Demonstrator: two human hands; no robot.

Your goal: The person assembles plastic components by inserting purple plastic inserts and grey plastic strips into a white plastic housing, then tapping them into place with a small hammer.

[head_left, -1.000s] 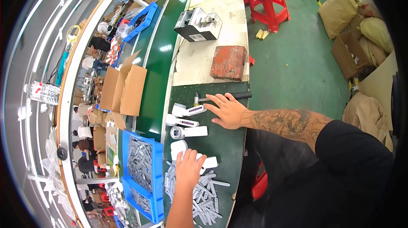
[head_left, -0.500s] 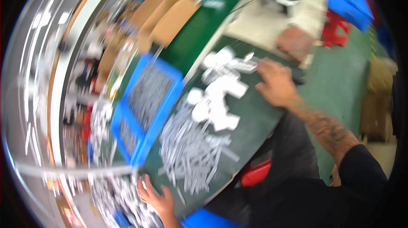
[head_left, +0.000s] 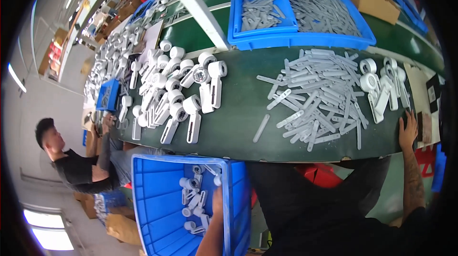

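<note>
Since the earlier frame the left hand has dropped into the blue crate below the bench; its fingers are unclear, so I cannot tell how far its grip is open or whether it holds the white round-headed unit at its tips. More such units lie in the crate. The right hand, fingers loosely spread and nothing in its grip, rests at the bench's right end, near a white cluster. Grey strips lie heaped between, in front of a blue tray.
</note>
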